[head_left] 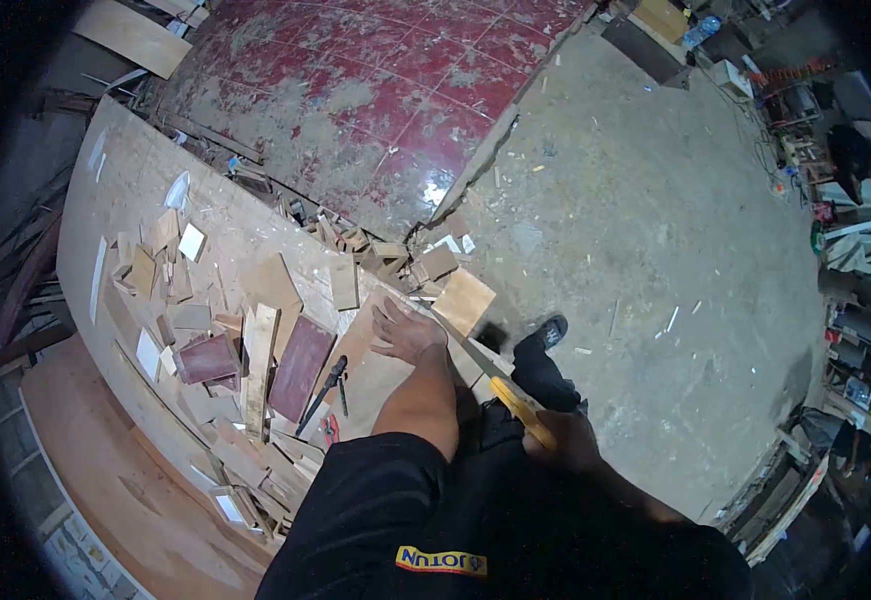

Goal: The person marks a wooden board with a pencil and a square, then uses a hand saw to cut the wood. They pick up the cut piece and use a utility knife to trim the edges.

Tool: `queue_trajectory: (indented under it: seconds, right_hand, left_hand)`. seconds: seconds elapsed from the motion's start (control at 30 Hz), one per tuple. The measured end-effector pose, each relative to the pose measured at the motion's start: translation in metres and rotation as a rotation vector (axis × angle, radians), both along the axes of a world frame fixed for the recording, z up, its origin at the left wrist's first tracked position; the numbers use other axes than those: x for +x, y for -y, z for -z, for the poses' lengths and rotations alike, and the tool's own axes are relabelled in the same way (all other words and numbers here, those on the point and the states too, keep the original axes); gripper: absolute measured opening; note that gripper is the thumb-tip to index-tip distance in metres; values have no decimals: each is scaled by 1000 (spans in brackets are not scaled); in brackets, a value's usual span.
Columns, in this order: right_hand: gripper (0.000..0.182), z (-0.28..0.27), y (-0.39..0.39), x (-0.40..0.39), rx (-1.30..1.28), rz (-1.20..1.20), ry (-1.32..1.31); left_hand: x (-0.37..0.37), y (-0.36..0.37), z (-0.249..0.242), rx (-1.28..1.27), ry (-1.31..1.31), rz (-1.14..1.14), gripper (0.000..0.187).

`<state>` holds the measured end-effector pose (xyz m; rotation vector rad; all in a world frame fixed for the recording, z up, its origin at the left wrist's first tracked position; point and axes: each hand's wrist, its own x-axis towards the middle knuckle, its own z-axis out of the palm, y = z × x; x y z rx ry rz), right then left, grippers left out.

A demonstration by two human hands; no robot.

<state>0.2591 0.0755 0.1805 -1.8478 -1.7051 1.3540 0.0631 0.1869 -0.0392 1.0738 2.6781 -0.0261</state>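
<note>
My left hand [408,332] lies flat with its fingers spread on a wooden board [357,338] near the edge of the workbench [135,150]. My right hand [567,442] is wrapped around the yellow handle of a hand saw [521,410]. The saw's blade runs diagonally up to the board's edge, just right of my left hand. Past the blade, a light square piece of wood [464,301] juts out over the floor; whether it is joined to the board I cannot tell. A black clamp-like tool [325,395] rests left of my left forearm.
Wood offcuts cover the bench, among them a dark red panel [302,368] and a dark red block [207,358]. A red-handled tool [330,430] lies near my body. More scraps [385,252] pile beyond the bench edge. Another person [852,160] is at the far right.
</note>
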Motion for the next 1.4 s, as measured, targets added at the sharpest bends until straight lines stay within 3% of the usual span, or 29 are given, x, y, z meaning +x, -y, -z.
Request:
queue_trajectory:
  seconds: [0.03,0.1,0.17,0.23,0.3,0.37,0.43,0.53,0.63,0.73,0.87,0.9,1.0,1.07,1.13,1.2,1.3,1.4]
  right_hand:
    - [18,0,1,3,-69,-18,-38]
    - [20,43,-12,-23,65,-49,159]
    - [18,73,-49,-46,187,13,37]
    - [17,79,-58,-56,142,-14,21]
    - [16,77,-49,-55,72,-23,13]
    - [18,65,-34,-35,175,-95,1]
    - [24,8,-27,-11,-174,-34,-80]
    - [25,-13,-18,-8,-206,-93,34]
    - [24,0,-39,-50,-103,-179,221]
    - [24,27,-51,-75,-3,-92,132]
    - [23,39,-37,-25,95,-194,22]
    - [19,33,-32,-19,-45,-174,15]
    - [14,-18,-20,-11,-94,-99,34]
    - [13,-14,-25,-19,-79,-97,52]
    - [12,14,-32,-28,-67,-99,67]
    - [13,79,-37,-38,276,-26,-112]
    - [13,97,-29,-28,243,-63,-147]
    - [15,51,-29,-23,46,-75,-36]
  left_hand:
    - [-1,2,5,13,-40,24,53]
    - [-2,2,4,28,-82,41,53]
    - [-1,0,-9,6,0,13,55]
    - [-4,-1,2,21,-8,8,56]
    - [-5,6,4,10,-8,21,57]
    - [-2,-1,-2,-17,-4,8,59]
    - [-3,1,0,-10,-13,13,59]
    - [-1,-2,-5,-22,7,8,59]
    - [-3,-3,-7,5,1,-11,59]
    - [-3,-1,-9,-9,32,2,58]
    - [-2,1,-1,16,9,6,58]
    - [-1,0,0,37,-4,-2,58]
    - [0,0,-6,49,-21,28,57]
    - [0,-4,-16,8,13,13,58]
    - [0,-4,-17,-35,44,-7,58]
    - [-1,-1,-12,37,39,11,57]
    - [-2,2,-5,75,20,28,54]
    - [1,-3,-9,29,16,-9,53]
